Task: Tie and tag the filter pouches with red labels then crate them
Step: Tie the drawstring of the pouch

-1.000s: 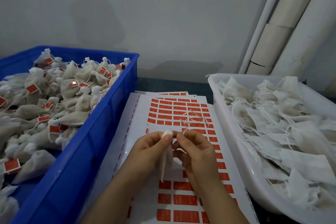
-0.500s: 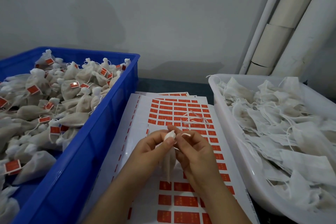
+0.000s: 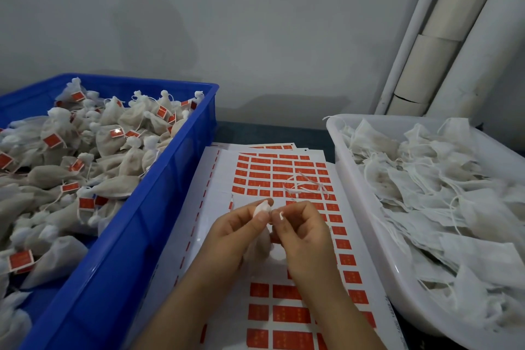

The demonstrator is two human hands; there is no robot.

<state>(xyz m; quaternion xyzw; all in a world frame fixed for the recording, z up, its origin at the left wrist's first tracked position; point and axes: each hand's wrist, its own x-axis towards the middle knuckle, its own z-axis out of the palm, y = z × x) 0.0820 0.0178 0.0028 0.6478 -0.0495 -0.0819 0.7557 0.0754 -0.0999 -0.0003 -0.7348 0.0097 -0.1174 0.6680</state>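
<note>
Head view: tagged pouches (image 3: 113, 187) heap my blue crate (image 3: 159, 207), flat pouches (image 3: 440, 193) fill the white tub (image 3: 366, 221), left hand (image 3: 235, 233) and right hand (image 3: 304, 236) pinch one gauzy pouch (image 3: 262, 209).

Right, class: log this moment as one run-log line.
step: tying | left hand: pinches gathered neck of white fabric filter pouch | right hand: pinches its white string | tag: none visible

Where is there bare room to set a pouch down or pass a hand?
Free: the peeled white stretch of the label sheet between the blue crate and the left hand gripping a pouch, and the dark table strip behind the sheets. Crowded: crate and white tub are heaped with pouches; loose strings lie beyond the right hand.
</note>
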